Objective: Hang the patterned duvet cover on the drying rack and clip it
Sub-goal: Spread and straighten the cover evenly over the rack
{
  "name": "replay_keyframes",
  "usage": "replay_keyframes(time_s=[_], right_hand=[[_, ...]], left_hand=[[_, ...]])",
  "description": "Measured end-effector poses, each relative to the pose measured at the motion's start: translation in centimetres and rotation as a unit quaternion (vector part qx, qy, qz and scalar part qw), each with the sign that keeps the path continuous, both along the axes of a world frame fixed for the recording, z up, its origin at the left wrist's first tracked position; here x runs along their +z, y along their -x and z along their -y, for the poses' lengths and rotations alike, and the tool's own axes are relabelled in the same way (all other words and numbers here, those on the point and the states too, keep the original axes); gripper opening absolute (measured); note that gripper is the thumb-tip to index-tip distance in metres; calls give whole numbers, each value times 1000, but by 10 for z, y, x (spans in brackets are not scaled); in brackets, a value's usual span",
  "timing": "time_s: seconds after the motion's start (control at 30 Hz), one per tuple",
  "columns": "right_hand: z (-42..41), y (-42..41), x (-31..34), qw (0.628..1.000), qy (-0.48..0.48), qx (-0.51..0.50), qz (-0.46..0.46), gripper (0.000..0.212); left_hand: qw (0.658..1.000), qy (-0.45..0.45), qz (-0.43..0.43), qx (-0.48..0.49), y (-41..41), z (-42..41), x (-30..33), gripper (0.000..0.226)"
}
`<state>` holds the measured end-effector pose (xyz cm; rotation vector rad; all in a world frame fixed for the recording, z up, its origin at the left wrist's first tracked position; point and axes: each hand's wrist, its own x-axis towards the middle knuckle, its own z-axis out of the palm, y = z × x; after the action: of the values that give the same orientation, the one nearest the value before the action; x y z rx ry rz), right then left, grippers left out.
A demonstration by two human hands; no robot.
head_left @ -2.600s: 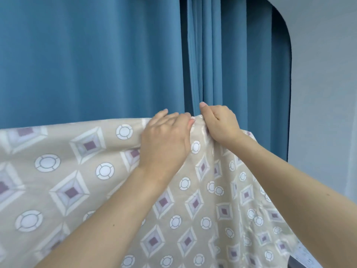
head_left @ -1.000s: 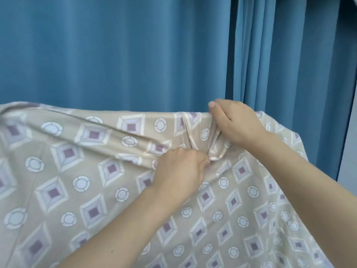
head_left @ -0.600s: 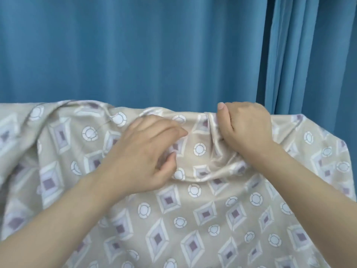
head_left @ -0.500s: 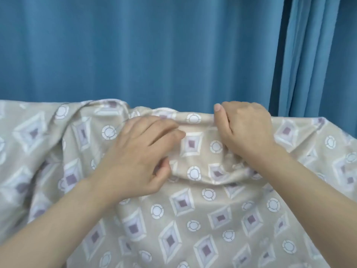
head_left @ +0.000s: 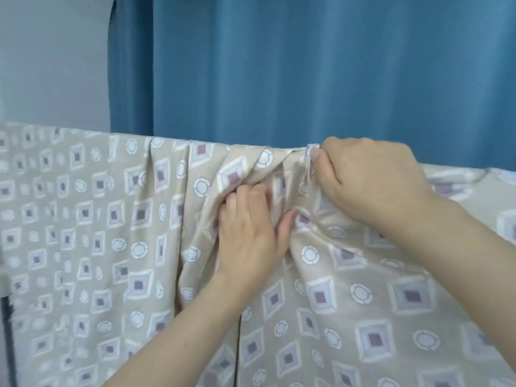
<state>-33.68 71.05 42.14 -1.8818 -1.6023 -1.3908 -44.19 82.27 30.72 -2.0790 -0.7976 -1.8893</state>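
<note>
Beige patterned duvet cover (head_left: 83, 219) hangs across the frame, its top fold running left to right at mid-height. Right hand (head_left: 371, 182) pinches that fold right of centre. Left hand (head_left: 251, 236), just below and left of it, grips bunched fabric. Rack and clips are hidden.

The drying rack is lying wholly hidden under the patterned duvet cover (head_left: 83, 219), so its bars are not showing anywhere. The cover is running off the frame at 3, 6 and 9 o'clock. The left hand (head_left: 248, 236) is burying its fingertips in a bunched fold toward 12 o'clock, and they are smeared by motion blur. The right hand (head_left: 371, 180) is hiding whatever its curled fingers are pinching; a clip cannot be made out. Both forearms are leaving the frame around 5 to 6 o'clock.
</note>
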Motion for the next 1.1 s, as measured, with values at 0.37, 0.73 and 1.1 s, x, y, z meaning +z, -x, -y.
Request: replay_keyframes(time_s=[0.37, 0.73, 1.1], right_hand=[[-31, 18, -2, 997, -7, 33, 64, 20], [-40, 8, -27, 988, -84, 91, 95, 26], [-25, 30, -74, 977, 31, 160, 136, 59]], left_hand=[[991, 87, -100, 28, 8, -9, 6, 34], [963, 270, -14, -2, 9, 35, -21, 54], [909, 415, 19, -43, -7, 104, -117, 50]])
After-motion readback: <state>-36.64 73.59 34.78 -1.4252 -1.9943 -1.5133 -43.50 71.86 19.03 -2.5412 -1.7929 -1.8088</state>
